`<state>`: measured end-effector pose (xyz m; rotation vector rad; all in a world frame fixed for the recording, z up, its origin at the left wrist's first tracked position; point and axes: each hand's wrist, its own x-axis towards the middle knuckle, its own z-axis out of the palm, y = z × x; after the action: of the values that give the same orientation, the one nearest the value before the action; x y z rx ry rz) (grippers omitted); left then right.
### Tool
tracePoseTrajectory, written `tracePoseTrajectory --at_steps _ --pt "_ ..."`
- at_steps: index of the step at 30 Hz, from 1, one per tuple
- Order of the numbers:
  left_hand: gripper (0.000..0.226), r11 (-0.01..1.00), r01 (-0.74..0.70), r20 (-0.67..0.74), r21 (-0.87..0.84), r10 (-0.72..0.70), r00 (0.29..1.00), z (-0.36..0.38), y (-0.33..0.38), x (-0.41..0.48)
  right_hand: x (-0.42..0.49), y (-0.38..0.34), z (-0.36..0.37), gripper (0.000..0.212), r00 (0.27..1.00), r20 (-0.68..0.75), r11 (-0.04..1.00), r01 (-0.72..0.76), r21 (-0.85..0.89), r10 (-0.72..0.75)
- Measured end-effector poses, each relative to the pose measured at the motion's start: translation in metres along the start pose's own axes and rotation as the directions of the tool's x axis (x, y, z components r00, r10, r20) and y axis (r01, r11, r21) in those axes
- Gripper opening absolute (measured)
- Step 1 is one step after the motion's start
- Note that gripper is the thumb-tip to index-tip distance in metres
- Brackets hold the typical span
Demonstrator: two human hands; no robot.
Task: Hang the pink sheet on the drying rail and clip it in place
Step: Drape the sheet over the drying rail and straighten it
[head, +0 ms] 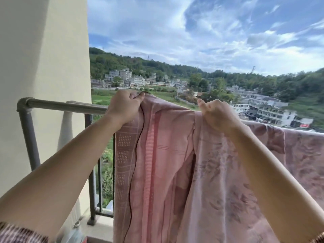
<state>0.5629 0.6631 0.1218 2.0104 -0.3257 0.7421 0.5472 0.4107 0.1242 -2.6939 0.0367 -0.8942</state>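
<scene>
Item: soft, limp pink patterned cloth sheet (166,163), draped over the grey metal tube drying rail (66,106), left hand (123,107) and right hand (217,114) each clenched on its bunched top edge; I judge it light, slip-prone, best held along that edge.

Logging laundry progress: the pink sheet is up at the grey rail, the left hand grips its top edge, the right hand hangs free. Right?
No. The head view shows the right hand gripping the top edge of the pink sheet too. The left hand grips it at the grey rail, as said.
</scene>
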Motion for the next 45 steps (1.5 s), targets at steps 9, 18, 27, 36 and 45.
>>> tracePoseTrajectory --at_steps 9,18,27,36,45 --pt "0.038 0.986 0.015 -0.17 -0.166 -0.044 0.984 0.008 0.015 0.023 -0.005 0.045 -0.007 0.045 0.976 -0.174 0.988 -0.142 -0.053 0.131" --pt "0.01 0.981 -0.027 -0.141 -0.193 -0.001 0.99 0.01 0.006 0.023 -0.009 0.046 -0.015 0.061 0.959 -0.279 0.999 -0.052 0.012 0.053" --pt "0.04 0.932 0.284 -0.595 -0.226 -0.363 0.717 -0.083 -0.085 0.061 -0.001 0.056 -0.035 0.056 0.961 -0.263 0.995 -0.097 -0.034 0.085" --pt "0.039 0.842 0.508 -0.541 -0.181 -0.517 0.664 -0.158 -0.199 0.035 -0.008 0.026 -0.024 0.053 0.956 -0.27 0.979 -0.155 -0.133 0.115" --pt "0.062 0.843 0.515 -0.262 -0.157 -0.538 0.801 -0.14 -0.196 -0.03 -0.033 -0.151 0.067 0.021 0.898 -0.074 0.9 0.435 -0.002 -0.434"
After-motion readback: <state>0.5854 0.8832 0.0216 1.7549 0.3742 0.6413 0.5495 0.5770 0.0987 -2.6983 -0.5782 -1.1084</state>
